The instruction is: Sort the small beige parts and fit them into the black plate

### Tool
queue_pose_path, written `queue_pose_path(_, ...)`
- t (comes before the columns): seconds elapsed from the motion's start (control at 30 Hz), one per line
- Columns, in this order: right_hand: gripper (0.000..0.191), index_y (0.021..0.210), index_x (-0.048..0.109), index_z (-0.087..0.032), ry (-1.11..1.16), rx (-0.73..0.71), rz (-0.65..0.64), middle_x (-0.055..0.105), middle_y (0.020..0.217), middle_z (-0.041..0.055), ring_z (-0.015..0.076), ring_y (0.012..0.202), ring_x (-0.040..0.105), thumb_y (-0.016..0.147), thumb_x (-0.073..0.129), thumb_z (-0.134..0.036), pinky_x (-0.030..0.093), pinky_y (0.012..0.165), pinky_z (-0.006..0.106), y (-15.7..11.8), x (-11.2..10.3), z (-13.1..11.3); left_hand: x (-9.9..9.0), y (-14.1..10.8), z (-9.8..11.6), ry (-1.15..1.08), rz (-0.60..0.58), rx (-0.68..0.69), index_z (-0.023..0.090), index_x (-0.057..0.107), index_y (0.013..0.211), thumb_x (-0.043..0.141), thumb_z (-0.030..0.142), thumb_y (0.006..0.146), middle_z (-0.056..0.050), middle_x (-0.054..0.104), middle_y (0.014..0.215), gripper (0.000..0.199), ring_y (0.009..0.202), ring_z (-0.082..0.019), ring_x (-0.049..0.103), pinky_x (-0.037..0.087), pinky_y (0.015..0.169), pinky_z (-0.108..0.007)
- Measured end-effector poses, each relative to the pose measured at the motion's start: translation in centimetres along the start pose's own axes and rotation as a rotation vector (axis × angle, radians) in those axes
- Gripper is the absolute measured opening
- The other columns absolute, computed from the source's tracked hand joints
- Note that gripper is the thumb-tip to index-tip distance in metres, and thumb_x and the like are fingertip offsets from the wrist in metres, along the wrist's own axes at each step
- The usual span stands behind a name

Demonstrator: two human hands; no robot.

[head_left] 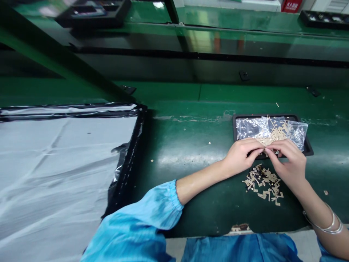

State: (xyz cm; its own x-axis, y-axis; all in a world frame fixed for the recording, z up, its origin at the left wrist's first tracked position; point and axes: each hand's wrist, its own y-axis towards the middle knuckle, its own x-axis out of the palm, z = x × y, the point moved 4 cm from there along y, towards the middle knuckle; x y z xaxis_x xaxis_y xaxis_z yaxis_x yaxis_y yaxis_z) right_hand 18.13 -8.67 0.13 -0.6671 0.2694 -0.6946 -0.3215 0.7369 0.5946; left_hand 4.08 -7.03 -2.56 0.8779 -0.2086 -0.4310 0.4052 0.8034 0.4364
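Observation:
My left hand [244, 154] and my right hand [290, 160] meet fingertip to fingertip over the near edge of a black tray [309, 148]. Both are pinched closed, and whatever lies between the fingertips is too small to make out. In the tray are clear plastic bags [252, 128] and a heap of small beige pieces [278, 134]. Just below my hands, a loose pile of beige and dark flat pieces [268, 183], some L-shaped, is spread on the green table [201, 196].
To the left lies a large white sheet-covered panel [54, 174] with black edging. A green slanted post [68, 65] rises beside it. Along the back runs a raised shelf carrying black trays [325, 19]. Small black parts [244, 75] sit toward the rear.

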Motion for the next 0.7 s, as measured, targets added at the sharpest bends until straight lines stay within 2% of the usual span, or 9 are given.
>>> queue_pose_path(0.27, 0.007, 0.080, 0.060, -0.019, -0.108, -0.043, -0.023, 0.066, 0.074, 0.0017, 0.0141, 0.070, 0.060, 0.079, 0.063, -0.012, 0.048, 0.064, 0.027, -0.42, 0.55, -0.16, 0.64, -0.45, -0.19, 0.192, -0.010, 0.065, 0.013, 0.064, 0.082, 0.042, 0.015, 0.091, -0.004, 0.066, 0.075, 0.024, 0.070, -0.012, 0.058, 0.048, 0.069, -0.024)
queue_pose_path(0.47, 0.007, 0.078, 0.057, -0.019, -0.133, -0.025, -0.029, 0.065, 0.073, 0.0014, 0.0145, 0.069, 0.060, 0.078, 0.058, -0.013, 0.047, 0.065, 0.027, -0.53, 0.89, -0.27, 0.74, -0.55, -0.22, 0.184, 0.014, 0.090, 0.013, 0.065, 0.081, 0.044, 0.017, 0.091, -0.004, 0.065, 0.073, 0.024, 0.068, -0.013, 0.057, 0.047, 0.066, -0.024)
queue_pose_path(0.7, 0.010, 0.080, 0.059, -0.021, -0.105, -0.043, -0.019, 0.066, 0.074, 0.0021, 0.0159, 0.069, 0.062, 0.076, 0.060, -0.012, 0.049, 0.064, 0.028, -0.45, 0.69, -0.32, 0.46, -0.40, -0.37, 0.079, 0.014, 0.024, 0.014, 0.066, 0.080, 0.045, 0.020, 0.091, -0.004, 0.067, 0.076, 0.024, 0.072, -0.013, 0.060, 0.049, 0.069, -0.025)
